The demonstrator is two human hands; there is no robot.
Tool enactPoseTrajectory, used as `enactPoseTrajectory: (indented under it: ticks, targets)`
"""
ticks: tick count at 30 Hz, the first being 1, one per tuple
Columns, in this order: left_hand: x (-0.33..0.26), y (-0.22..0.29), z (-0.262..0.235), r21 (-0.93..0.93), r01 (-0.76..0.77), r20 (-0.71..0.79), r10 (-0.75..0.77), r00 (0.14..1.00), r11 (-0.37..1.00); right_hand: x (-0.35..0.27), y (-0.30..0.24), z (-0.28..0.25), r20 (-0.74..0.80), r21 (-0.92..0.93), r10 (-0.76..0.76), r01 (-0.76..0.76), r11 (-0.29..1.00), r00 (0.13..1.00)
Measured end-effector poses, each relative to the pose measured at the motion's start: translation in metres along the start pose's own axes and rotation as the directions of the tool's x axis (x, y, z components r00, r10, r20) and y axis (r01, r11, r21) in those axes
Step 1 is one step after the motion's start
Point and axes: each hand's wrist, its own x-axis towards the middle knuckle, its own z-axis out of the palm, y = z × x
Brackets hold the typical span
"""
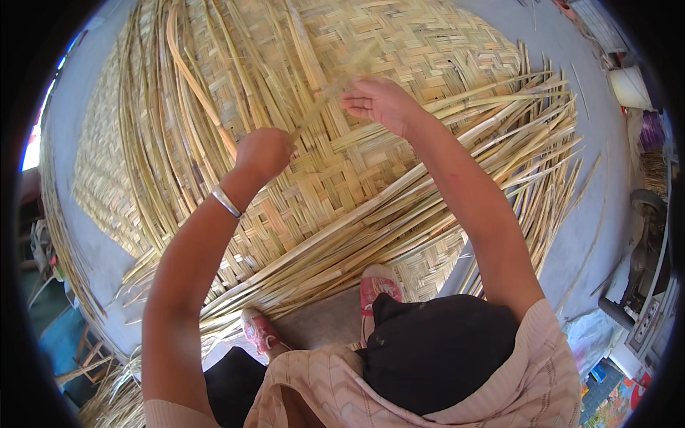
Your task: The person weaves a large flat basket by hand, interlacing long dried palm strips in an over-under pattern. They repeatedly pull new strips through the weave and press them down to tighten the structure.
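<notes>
A large woven mat of flat, pale yellow-green split cane or reed strips (442, 64) spreads before me. Above it, my left hand (264, 153) is closed in a fist around the lower end of a narrow cane strip (314, 113). The strip slants up and to the right, blurred by motion. My right hand (385, 105) is at the strip farther up, palm partly showing, its fingers bent and the fingertips against the strip. Unwoven long strips (146, 128) lie lengthwise over the mat's left part. Another thick band of loose strips (399, 221) crosses the near side diagonally.
My pink shoes (378, 284) stand at the mat's near edge on grey floor (321, 321). To the right are a white bucket (630, 88), a dark wheeled object (642, 235) and clear plastic (591, 339). More loose strips (114, 399) lie at the lower left, near a blue object (61, 339).
</notes>
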Motion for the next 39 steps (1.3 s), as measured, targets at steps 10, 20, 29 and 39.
enactPoseTrajectory:
  ticks: [10,20,29,39]
  targets:
    - [-0.001,-0.041,0.012,-0.695,0.208,-0.063,-0.347,0.936,0.688,0.085,-0.021,0.058,0.149,-0.962,-0.04,0.154,0.225,0.988]
    - [0.026,-0.033,-0.002,-0.365,0.301,0.083,-0.292,0.953,0.881,0.102,-0.023,0.079,-0.014,-0.997,-0.019,-0.013,0.079,1.0]
    - [0.008,-0.029,0.004,-0.34,0.278,-0.169,-0.349,0.922,0.898,0.101,-0.013,0.047,0.029,-0.7,-0.06,0.064,0.711,0.998]
    - [0.016,-0.031,0.013,-0.249,0.146,-0.189,-0.196,0.962,0.957,0.077,-0.019,0.062,-0.011,-0.697,0.182,-0.138,0.703,0.983]
